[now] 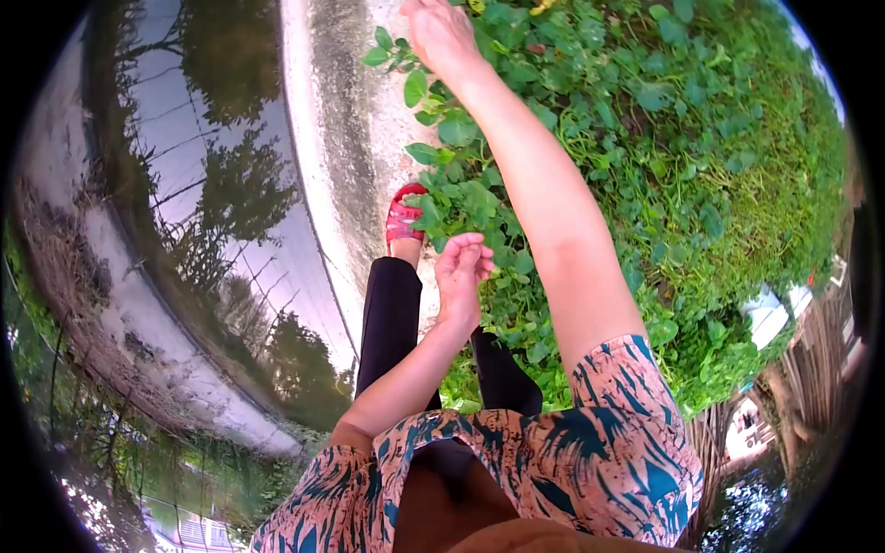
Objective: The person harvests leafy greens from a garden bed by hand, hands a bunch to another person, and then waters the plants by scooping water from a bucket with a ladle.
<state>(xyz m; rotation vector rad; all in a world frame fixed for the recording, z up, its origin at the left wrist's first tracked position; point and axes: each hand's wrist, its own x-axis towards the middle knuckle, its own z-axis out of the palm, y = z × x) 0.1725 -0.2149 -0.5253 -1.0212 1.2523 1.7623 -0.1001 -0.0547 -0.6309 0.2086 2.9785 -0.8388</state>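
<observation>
My left hand [463,280] is raised in front of my legs, above the edge of the leafy green plants [590,120]. Its fingers curl in towards the thumb, and anything between them is too small or hidden to make out. My right hand [442,37] reaches far forward on an outstretched arm, over the border between the plants and the concrete ledge [369,120]. The top of the view cuts off its fingers, so their grip is hidden. Beside its wrist, a leafy stem [415,88] leans out over the concrete.
Water [230,138] with tree reflections lies left of the ledge, with a pale far bank [147,323] beyond. My foot in a red shoe [404,210] is at the plants' edge. A white object [765,315] and trunk-like brown wood [811,369] are at right.
</observation>
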